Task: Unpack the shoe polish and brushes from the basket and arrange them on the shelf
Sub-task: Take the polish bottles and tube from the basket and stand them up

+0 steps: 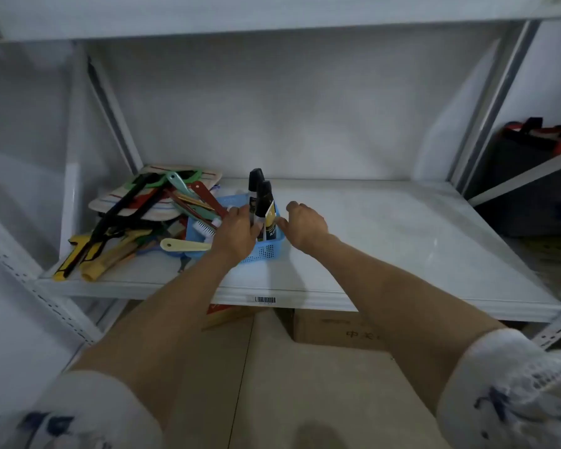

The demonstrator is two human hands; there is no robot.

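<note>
**Tall bottles may tip while the basket is still full**

Head view: the small blue perforated plastic basket (266,251) stands on the white metal shelf (402,241), near its front edge and left of the middle. Inside it two black shoe polish bottles with dark caps (262,202) stand upright and rise well above the rim. The left hand (237,234) has its fingers curled around the lower part of these bottles. The right hand (303,226) touches the right rim of the basket; its fingers look loosely bent, and whether it really grips the rim I cannot tell.

A white bristle brush (204,229) lies in the left part of the basket. Just beside it is a loose pile of coloured long-handled tools (136,218).

Risks, as I judge them: both bottles are in one hand, so one may slip during lifting. The light basket can slide toward the shelf edge if the right hand does not steady it. The pile at the left leaves little room there, so the free right side is safer.
</note>
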